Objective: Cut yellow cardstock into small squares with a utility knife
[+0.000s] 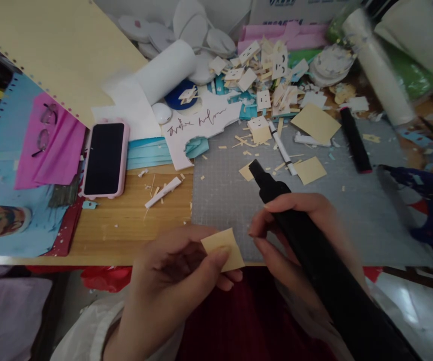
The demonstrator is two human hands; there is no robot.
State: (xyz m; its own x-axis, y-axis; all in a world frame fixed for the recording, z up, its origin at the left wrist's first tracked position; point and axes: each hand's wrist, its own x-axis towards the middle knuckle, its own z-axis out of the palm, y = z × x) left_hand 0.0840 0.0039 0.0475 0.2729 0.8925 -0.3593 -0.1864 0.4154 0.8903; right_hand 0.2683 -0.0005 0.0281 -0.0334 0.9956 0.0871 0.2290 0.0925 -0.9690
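Note:
Between the thumb and fingers of my left hand [186, 271] is a small square of pale yellow card [233, 255], held just above my lap near the table's front edge. My right hand [306, 235] is wrapped round a long, thick black marker-like tool [310, 245]. Its flat, broad tip points away from me over the grey cutting mat [224, 190]. Beyond that tip lie a white marker pen [281, 148] and a loose pale yellow card piece [311, 170]. The two hands are apart, and the tool does not touch the held card.
A pile of card pieces with drawn faces [272, 75] covers the back. To the left lie a phone [104, 159], glasses [45, 128] and coloured paper [47, 150]. A blue glue gun [427, 200] with a lit red light stands at right, near a black marker [355, 140].

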